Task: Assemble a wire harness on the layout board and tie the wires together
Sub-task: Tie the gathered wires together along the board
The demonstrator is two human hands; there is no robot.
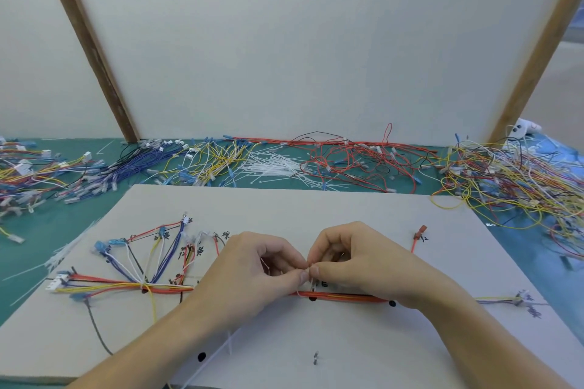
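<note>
The white layout board (316,208) lies flat in front of me with a harness of red, yellow, blue and white wires (126,286) running along it from left to right. Branches with blue terminals (104,246) fan up at the left. My left hand (252,275) and my right hand (354,262) meet over the middle of the red bundle (341,296). Both pinch a thin white cable tie (308,271) between thumb and fingers, just above the bundle. A red wire end (418,235) sticks up at the right.
Loose wire piles line the green mat behind the board: blue (139,158), yellow (215,161), red (354,164) and a mixed tangle (505,180) at the right. A heap of white cable ties (275,167) lies between them. Another tie (218,354) lies near the board's front edge.
</note>
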